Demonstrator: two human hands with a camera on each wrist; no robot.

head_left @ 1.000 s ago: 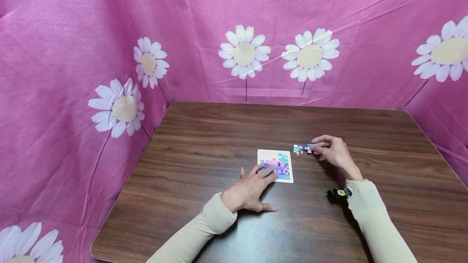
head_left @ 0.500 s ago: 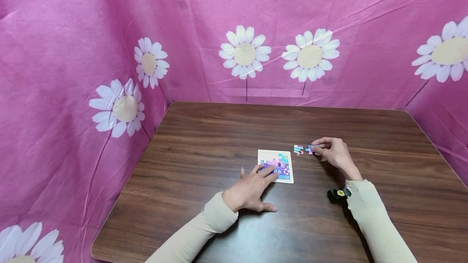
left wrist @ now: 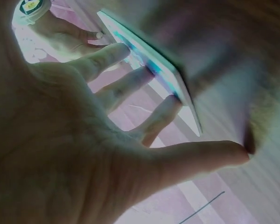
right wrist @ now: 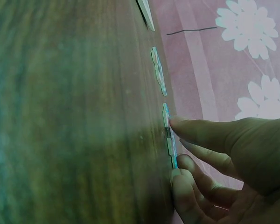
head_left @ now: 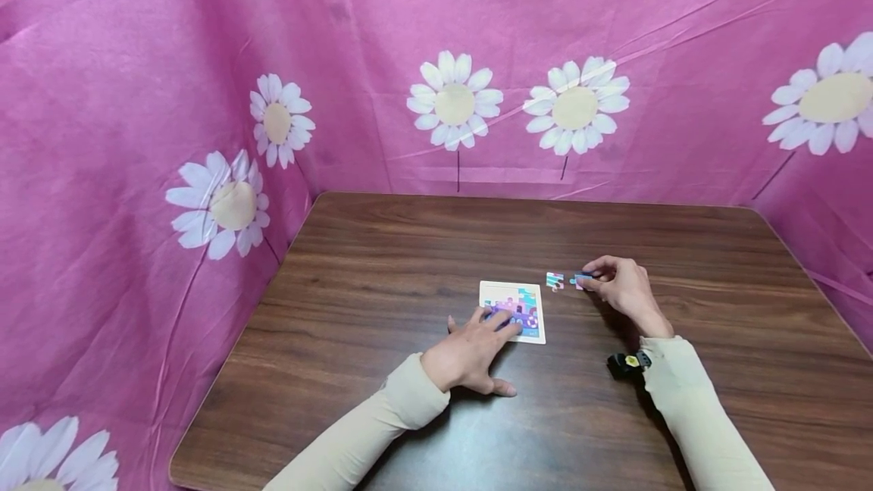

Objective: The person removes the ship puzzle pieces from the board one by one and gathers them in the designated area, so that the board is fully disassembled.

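A square jigsaw tray (head_left: 498,292) with a pale frame lies flat on the table, partly filled with a purple, pink and blue picture. Its upper left shows bare. My left hand (head_left: 470,354) rests spread fingertips on the filled lower part; in the left wrist view the fingers (left wrist: 116,91) touch the tray's face while the thumb stands apart from it. Right of the tray, my right hand (head_left: 624,290) pinches a blue and pink jigsaw piece (head_left: 582,281) between thumb and fingers, low at the tabletop. Between them lies a loose striped jigsaw piece (head_left: 555,279).
The brown wooden table (head_left: 382,248) has a pink daisy-print cloth (head_left: 368,97) hanging behind it and at its sides. A black wrist camera (head_left: 622,364) sticks out from my right sleeve, just above the table.
The piece at my right fingers has turned a little, and the fingers have shifted slightly on it. My left hand keeps its place on the tray.
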